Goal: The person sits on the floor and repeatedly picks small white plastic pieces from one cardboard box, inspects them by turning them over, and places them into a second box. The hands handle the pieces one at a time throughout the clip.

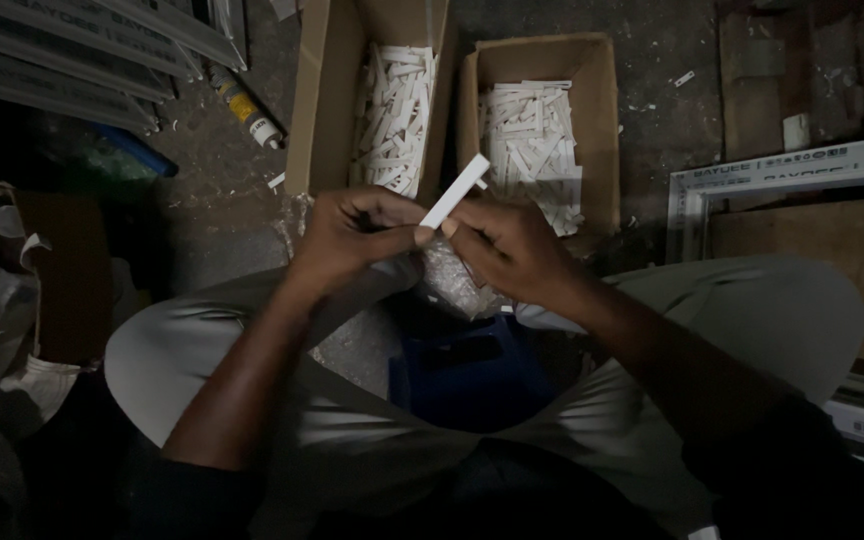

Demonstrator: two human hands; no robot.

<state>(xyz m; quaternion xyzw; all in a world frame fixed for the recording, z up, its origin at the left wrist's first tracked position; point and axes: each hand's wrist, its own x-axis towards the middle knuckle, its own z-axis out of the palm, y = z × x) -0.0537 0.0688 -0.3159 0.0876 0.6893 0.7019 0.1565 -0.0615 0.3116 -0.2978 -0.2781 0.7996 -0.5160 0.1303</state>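
Note:
A short white plastic strip is pinched at its lower end between both my hands and slants up to the right. My left hand grips it with thumb and fingertips. My right hand meets it from the right, fingers closed on the same end. Beneath the hands a crinkled clear plastic bag rests between my knees. Ahead on the floor stand two open cardboard boxes, the left box and the right box, both filled with several similar white strips.
A sealant tube lies on the dark floor at the upper left beside long white profiles. A white window frame leans at the right. A blue object sits between my legs. Bags and cardboard crowd the left side.

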